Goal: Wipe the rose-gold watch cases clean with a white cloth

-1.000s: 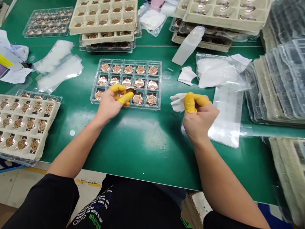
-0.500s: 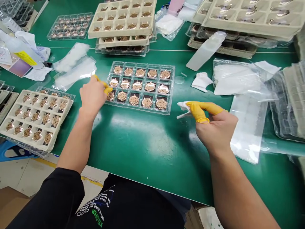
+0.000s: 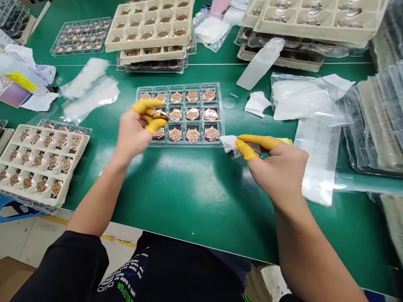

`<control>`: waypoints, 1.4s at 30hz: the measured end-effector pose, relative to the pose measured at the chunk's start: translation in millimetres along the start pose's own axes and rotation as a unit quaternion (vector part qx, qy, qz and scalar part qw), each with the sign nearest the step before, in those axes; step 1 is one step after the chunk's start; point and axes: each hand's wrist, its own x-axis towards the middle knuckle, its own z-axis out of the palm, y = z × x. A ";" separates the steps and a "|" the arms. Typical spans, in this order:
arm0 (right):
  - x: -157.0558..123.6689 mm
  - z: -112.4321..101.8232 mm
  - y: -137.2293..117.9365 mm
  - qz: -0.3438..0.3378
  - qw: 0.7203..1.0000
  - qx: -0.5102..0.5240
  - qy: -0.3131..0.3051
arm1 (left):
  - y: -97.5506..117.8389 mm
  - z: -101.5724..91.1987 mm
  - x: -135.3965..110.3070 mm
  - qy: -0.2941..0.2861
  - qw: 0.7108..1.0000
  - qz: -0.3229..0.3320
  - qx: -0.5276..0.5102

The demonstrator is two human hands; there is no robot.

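Observation:
My left hand (image 3: 138,130), with yellow finger cots on its fingertips, pinches a watch case (image 3: 160,115) by its edges above the left side of a clear plastic tray (image 3: 222,126). Rows of rose-gold watch cases (image 3: 192,113) fill the tray's compartments; my fingers hide some at the left. Right of the tray, my right hand (image 3: 273,159), also in yellow finger cots, is closed on a small white cloth (image 3: 229,144). One end of the cloth sticks out toward the tray's corner.
A cream tray of watch cases (image 3: 40,161) lies at the left. Stacked trays (image 3: 147,40) stand at the back, more (image 3: 317,25) at the back right. A white bottle (image 3: 260,63), a loose cloth (image 3: 257,103) and plastic-wrapped cloths (image 3: 305,98) lie to the right.
My left hand has lifted a watch case from the tray's left side and moved right with it. My right hand has come a little closer to the tray with the cloth.

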 end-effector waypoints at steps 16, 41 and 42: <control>-27.0 38.3 -6.4 -0.244 0.966 0.087 0.019 | -18.7 83.6 -64.3 -0.162 0.983 0.040 -0.073; -27.9 47.5 -17.1 -0.062 0.973 0.221 -0.004 | -16.2 86.6 -55.0 -0.155 0.956 -0.076 -0.236; -28.8 48.0 -16.1 -0.087 0.976 0.201 -0.006 | -16.8 84.6 -55.9 -0.148 0.970 -0.044 -0.188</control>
